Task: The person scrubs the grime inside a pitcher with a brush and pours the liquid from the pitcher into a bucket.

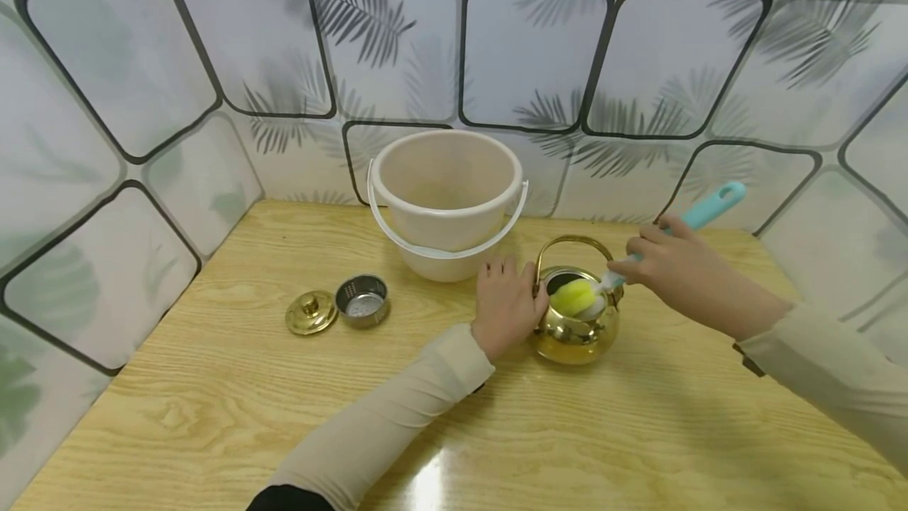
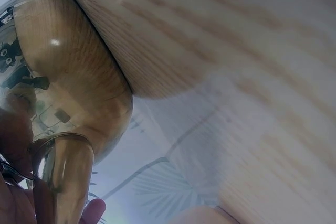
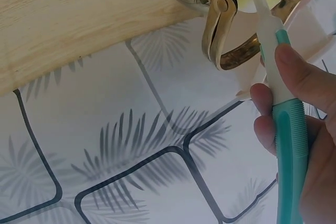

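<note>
Nearest us, the left sleeve (image 1: pixel 383 412) angles toward the kettle (image 1: pixel 567 349), and the left hand (image 1: pixel 507 306) is right on it, fingers gripping the spout (image 2: pixel 71 182)! Over to the kettle's right, the right hand (image 1: pixel 670 266) holds the brush (image 1: pixel 709 209), fingers and thumb round its handle. Here's the key line: the brush's long axis slants down and left from that grip, its yellow head (image 1: pixel 574 296) in the kettle's mouth. The left hand is closer to the kettle. Bucket (image 1: pixel 454 229) behind and left of the kettle; strainer (image 1: pixel 365 322) and lid (image 1: pixel 310 318) farther left!
</note>
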`<state>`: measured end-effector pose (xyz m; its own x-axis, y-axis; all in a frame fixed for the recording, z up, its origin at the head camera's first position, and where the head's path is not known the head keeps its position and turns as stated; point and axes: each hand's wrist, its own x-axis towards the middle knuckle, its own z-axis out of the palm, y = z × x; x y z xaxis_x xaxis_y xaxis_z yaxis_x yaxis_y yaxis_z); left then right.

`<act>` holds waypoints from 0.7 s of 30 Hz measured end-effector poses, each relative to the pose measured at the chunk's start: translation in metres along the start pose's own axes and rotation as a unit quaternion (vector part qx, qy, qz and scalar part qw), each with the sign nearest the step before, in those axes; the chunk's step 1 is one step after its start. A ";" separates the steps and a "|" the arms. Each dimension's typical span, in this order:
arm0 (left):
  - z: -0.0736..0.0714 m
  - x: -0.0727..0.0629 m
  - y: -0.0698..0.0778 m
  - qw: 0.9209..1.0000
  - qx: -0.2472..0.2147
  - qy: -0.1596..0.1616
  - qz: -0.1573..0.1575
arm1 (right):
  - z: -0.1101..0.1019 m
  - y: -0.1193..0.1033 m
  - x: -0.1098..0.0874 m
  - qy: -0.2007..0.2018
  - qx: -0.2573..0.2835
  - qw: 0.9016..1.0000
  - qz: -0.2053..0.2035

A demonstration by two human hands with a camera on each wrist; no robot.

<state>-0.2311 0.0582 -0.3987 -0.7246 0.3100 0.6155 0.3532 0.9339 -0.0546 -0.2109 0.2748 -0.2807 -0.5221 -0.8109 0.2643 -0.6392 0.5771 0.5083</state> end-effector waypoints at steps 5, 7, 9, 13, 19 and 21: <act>0.000 0.000 0.000 1.000 0.004 -0.005 0.000 | -0.005 0.002 0.005 0.006 -0.005 1.000 -0.001; 0.000 0.000 0.000 1.000 0.003 -0.006 0.001 | -0.008 0.002 0.008 0.006 -0.007 1.000 -0.002; 0.000 0.000 0.000 1.000 0.002 -0.004 0.001 | -0.011 0.003 0.010 0.004 -0.007 1.000 -0.004; 0.000 0.000 0.000 1.000 0.001 0.005 0.001 | -0.018 0.004 0.013 0.003 -0.003 1.000 -0.005; 0.001 -0.001 0.000 1.000 0.000 0.011 0.001 | -0.027 0.011 0.005 -0.012 -0.025 1.000 -0.003; 0.002 -0.001 0.000 1.000 0.000 0.009 0.001 | -0.027 0.014 0.000 -0.003 -0.027 1.000 -0.002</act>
<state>-0.2316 0.0582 -0.4004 -0.7127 0.3090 0.6297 0.3549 0.9332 -0.0562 -0.2048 0.2799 -0.2511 -0.5238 -0.8120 0.2574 -0.6098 0.5684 0.5524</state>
